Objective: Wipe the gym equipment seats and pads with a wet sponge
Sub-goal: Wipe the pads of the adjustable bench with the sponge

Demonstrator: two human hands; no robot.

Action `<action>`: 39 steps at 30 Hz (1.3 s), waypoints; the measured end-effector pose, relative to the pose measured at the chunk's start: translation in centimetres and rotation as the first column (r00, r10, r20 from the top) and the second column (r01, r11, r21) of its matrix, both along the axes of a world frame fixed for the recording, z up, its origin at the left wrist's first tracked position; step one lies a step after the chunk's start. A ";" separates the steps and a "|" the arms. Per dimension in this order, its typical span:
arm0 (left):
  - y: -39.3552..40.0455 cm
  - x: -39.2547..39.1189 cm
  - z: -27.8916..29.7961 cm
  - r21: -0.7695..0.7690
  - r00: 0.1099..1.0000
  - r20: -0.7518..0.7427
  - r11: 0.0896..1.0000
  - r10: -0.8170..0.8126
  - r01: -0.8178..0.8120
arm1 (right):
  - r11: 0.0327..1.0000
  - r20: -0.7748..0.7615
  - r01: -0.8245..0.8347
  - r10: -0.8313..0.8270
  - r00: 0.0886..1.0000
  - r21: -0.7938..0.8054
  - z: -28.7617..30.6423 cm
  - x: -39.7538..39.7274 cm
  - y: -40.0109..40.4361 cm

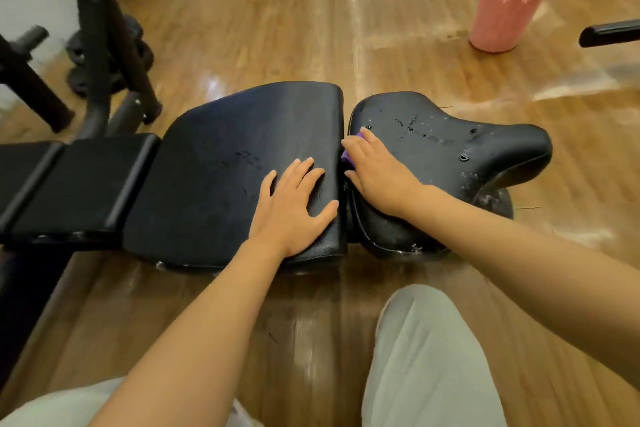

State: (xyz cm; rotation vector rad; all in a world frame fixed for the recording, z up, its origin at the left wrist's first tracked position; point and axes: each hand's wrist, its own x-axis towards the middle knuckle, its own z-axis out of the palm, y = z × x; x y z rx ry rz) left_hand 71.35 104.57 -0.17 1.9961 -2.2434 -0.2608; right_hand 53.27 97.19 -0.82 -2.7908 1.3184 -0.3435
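A black gym bench lies across the view. Its wide back pad (221,163) sits in the middle, and a cracked, worn seat pad (446,146) sits to its right. My left hand (294,204) rests flat on the back pad near its right edge, fingers spread, holding nothing. My right hand (377,166) presses a purple sponge (356,137) onto the left end of the seat pad, beside the gap between the two pads. The hand covers most of the sponge.
A narrower black pad section (79,180) continues to the left. Black machine frames (104,31) and weight plates (107,55) stand at the back left. A pink bucket (509,7) stands on the wooden floor at the back right. My knees in light trousers (429,364) are below.
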 end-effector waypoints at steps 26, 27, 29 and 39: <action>-4.2 -1.9 -0.9 -0.007 0.992 -0.031 0.993 0.120 -0.120 | 0.994 -0.014 0.086 -0.085 0.996 0.074 -0.3 0.2 -5.6; -4.2 -1.9 -0.9 -0.007 0.992 -0.032 0.993 0.120 -0.120 | 0.995 0.006 0.063 -0.064 0.998 0.083 -0.4 -0.4 -4.6; -4.3 -2.0 -0.9 -0.007 0.993 -0.023 0.993 0.120 -0.120 | 0.992 0.002 0.026 -0.026 1.000 0.121 -0.2 -1.4 -3.1; -4.4 -2.3 -0.9 -0.002 0.990 0.005 0.990 0.139 -0.139 | 0.990 -0.006 0.057 -0.056 0.998 0.126 -1.9 -0.6 -11.2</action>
